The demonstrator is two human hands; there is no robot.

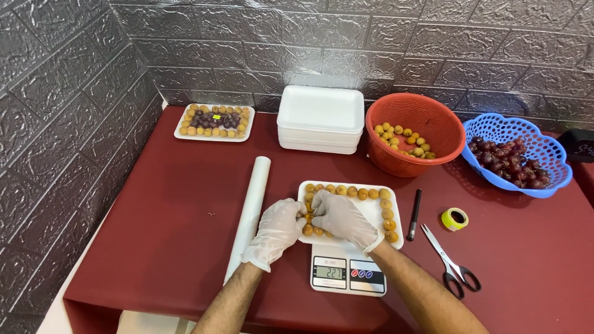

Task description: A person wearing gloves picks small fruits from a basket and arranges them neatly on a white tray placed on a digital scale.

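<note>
Dark red surface (167, 235), bounded by a grey embossed wall on the left and at the far side; near edge visible at lower left. The left third of the surface is bare from near edge to far, apart from a filled foam tray (214, 122) at the far left holding yellow fruit around a dark centre.

Roll of clear film (250, 215) lies lengthwise, near to far, just left of the hands. Left hand (276, 232), gloved white, sits between the roll and the scale, fingers curled onto the left edge of the white foam tray (371, 213); whether they pinch a fruit cannot be told. Right hand (342, 218), also gloved, lies over the tray's left half, fingers bent down among the yellow fruits (357, 193); grip hidden. Fruits line the tray's far, right and near rims; middle of the tray is bare. Tray rests on a digital scale (346, 273), display toward the near edge.

Stack of empty foam trays (320, 117) stands far of the scale, well apart. Right of the tray: black pen (413, 214), yellow tape roll (455, 219), scissors (451, 260), with open surface around them. Far right: red basket (416, 133) of yellow fruit, touching or just beside a blue basket (517, 154) of dark grapes.
</note>
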